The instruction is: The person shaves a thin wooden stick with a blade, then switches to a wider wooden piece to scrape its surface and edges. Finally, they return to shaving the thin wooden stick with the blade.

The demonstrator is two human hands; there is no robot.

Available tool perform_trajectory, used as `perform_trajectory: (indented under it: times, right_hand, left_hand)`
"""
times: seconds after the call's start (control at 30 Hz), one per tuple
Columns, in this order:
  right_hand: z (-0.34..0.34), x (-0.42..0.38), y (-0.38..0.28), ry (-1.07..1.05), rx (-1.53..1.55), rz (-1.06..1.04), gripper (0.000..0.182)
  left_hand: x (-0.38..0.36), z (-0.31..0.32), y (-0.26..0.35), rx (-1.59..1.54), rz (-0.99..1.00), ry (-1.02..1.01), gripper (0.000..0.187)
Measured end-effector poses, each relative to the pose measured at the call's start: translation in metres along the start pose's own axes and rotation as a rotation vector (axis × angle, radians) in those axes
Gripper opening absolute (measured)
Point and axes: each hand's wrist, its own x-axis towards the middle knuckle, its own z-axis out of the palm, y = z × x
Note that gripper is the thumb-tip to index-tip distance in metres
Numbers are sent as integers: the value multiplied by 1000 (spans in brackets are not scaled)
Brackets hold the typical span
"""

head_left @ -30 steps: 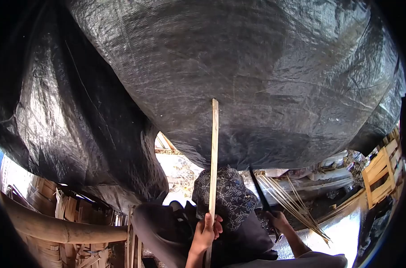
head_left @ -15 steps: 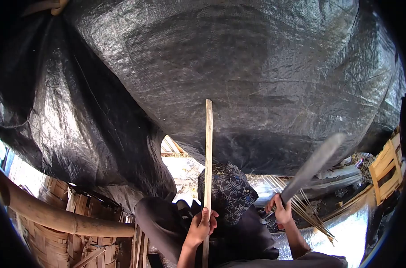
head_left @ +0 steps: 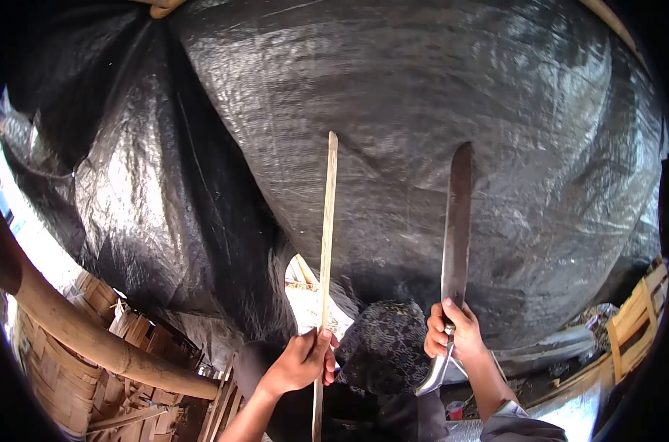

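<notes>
My left hand (head_left: 303,361) is closed around a long, narrow strip of pale wood or bamboo (head_left: 328,221), which stands nearly upright in front of me. Its lower end runs down past my hand toward my lap. In my right hand (head_left: 454,331) is a machete (head_left: 458,221), gripped by its handle, with the long dark blade pointing up. The blade and the strip are apart, roughly parallel. Between my hands lies a dark patterned cloth (head_left: 386,342) over or near my knees.
A large black tarp (head_left: 393,81) hangs in front. At lower left are a thick bamboo pole (head_left: 113,350) and woven bamboo panels (head_left: 58,383). A wooden frame (head_left: 635,324) stands at right. A small red cup (head_left: 454,409) sits below my right hand.
The machete has swung from a rightward tilt to upright, and my right hand has moved slightly up and left. My left hand and the strip have shifted a little left.
</notes>
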Motion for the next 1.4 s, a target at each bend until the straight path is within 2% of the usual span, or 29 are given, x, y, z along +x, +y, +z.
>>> perform_trajectory:
  times: [0.17,0.23,0.3,0.37,0.43,0.47,0.53,0.57,0.63,0.67,0.77,0.83,0.9,0.93,0.97,1.03,1.17,1.23,1.3,1.37,1.4]
  right_hand:
    - [32,46,-5,-133,-147,3,45]
    - [50,66,-15,-137,-365,-23,44]
    - [65,92,-22,-156,-562,-73,42]
    - [70,126,-29,-128,-1022,-319,39]
    - [74,162,-30,-113,-1285,-675,37]
    - [72,178,-31,-128,-1284,-669,37]
    - [65,204,-29,-143,-1296,-630,21]
    - [60,212,-25,-149,-1288,-628,21]
    - [50,222,-15,-229,-1578,-914,6]
    - [46,223,-9,-224,-1643,-935,11]
    - [36,221,8,-276,-1721,-940,11]
    - [30,220,18,-271,-1741,-933,16]
    - [27,221,22,-357,-1902,-860,24]
    - [22,224,27,-366,-1945,-822,32]
    - [19,226,31,-352,-1932,-817,32]
    - [14,228,37,-350,-1914,-807,35]
    - [20,216,46,-458,-1953,-659,36]
    - [24,214,52,-580,-1975,-563,35]
    - [20,217,63,-714,-1889,-657,34]
    - [20,215,71,-764,-1816,-700,30]
    - [26,211,68,-776,-1827,-626,26]
  left_hand:
    - [7,-18,2,-95,63,30,44]
    - [3,-15,-1,-149,6,83,44]
    - [1,-18,-7,-221,48,87,44]
    - [2,-21,-11,-226,62,146,46]
    - [5,-22,-17,-273,58,195,44]
    - [7,-20,-18,-291,75,224,43]
    - [10,-20,-17,-327,101,255,39]
    - [12,-20,-19,-324,96,263,39]
    - [14,-20,-24,-361,110,293,37]
    - [14,-20,-25,-356,99,311,35]
    - [15,-15,-27,-279,71,367,33]
    - [17,-12,-28,-279,77,375,30]
    - [21,-7,-36,-321,78,425,30]
    - [21,-7,-38,-354,30,421,27]
    - [22,-6,-44,-340,19,416,27]
    - [26,-4,-57,-497,23,424,23]
    - [29,4,-61,-623,-139,390,20]
    - [30,6,-59,-613,-201,435,22]
    - [31,9,-64,-531,-229,451,25]
    - [35,13,-75,-445,-185,467,27]
    - [37,14,-86,-300,-132,537,27]
